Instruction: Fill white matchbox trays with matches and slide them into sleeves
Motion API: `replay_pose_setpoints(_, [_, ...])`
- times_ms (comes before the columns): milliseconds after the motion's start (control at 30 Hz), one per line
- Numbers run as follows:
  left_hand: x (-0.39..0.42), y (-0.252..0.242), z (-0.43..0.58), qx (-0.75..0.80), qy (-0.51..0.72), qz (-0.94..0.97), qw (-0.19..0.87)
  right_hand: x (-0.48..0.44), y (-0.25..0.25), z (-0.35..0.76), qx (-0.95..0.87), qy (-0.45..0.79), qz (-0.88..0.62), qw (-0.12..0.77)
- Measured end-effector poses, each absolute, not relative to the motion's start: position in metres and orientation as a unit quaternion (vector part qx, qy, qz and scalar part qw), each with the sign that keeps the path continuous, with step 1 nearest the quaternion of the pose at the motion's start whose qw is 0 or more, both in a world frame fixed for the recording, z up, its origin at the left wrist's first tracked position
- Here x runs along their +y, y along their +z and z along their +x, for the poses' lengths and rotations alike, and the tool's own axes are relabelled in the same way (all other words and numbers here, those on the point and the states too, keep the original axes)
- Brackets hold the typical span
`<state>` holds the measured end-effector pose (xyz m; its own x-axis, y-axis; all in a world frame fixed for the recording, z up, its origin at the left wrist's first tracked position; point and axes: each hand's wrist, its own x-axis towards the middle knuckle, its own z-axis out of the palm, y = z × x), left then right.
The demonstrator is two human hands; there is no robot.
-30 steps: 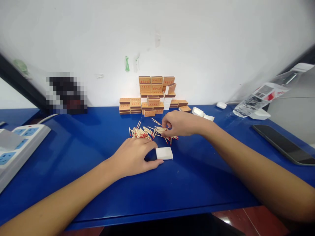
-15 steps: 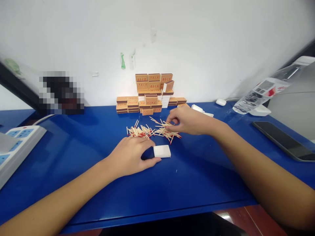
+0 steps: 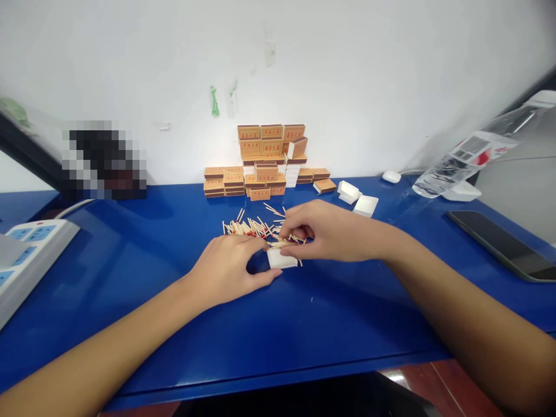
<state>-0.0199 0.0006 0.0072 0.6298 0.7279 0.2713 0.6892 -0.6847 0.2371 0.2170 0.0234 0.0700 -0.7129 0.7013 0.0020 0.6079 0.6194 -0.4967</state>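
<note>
Nearest on the blue table [image 3: 260, 341] lies my left hand [image 3: 230, 267], its thumb and fingers clamped around the left end of a white tray [image 3: 283, 260], thumb at the near edge, fingertips by the far corner. The tray sits flat on the table just in front of the matches; how full it is, I can't tell. My right hand [image 3: 330, 231] is over the tray's far edge, thumb and fingers pinched together on a small bunch [image 3: 277, 244] of matches.

Just beyond is the loose pile [image 3: 248, 227], partly hidden behind my hands. I'd judge the work only partway along: this bunch is lifted but not yet laid down, and plenty of loose matches are left.

Farther right, apart from my hands, two more white trays [image 3: 365, 205] [image 3: 348, 192] lie on the table, also to be dealt with, perhaps. Near them is one box [image 3: 324, 186] on its own. At the back, the orange boxes [image 3: 262, 146] stand stacked against the wall [image 3: 347, 75], that part seemingly done, though I can't see what most of them hold.
</note>
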Motion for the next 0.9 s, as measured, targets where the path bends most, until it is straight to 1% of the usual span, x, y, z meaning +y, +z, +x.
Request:
replay_pose_setpoints(133, [0.002,0.005,-0.021,0.388,0.183,0.901,0.060,0.018,0.062,0.214,-0.890,0.240,-0.384,0.059])
replay_pose_setpoints(367, [0.001,0.009,-0.021,0.383,0.211,0.896,0.080,0.021,0.058,0.240,-0.879,0.244,-0.397,0.106])
replay_pose_setpoints(533, [0.002,0.010,-0.022,0.349,0.236,0.902,0.095,0.023,0.051,0.243,-0.873,0.248,-0.402,0.118])
replay_pose_setpoints(733, [0.004,0.007,-0.022,0.325,0.255,0.899,0.142,0.015,0.044,0.230,-0.878,0.251,-0.387,0.132])
replay_pose_setpoints(900, [0.004,0.007,-0.021,0.324,0.255,0.899,0.145,0.014,0.044,0.228,-0.879,0.255,-0.381,0.129])
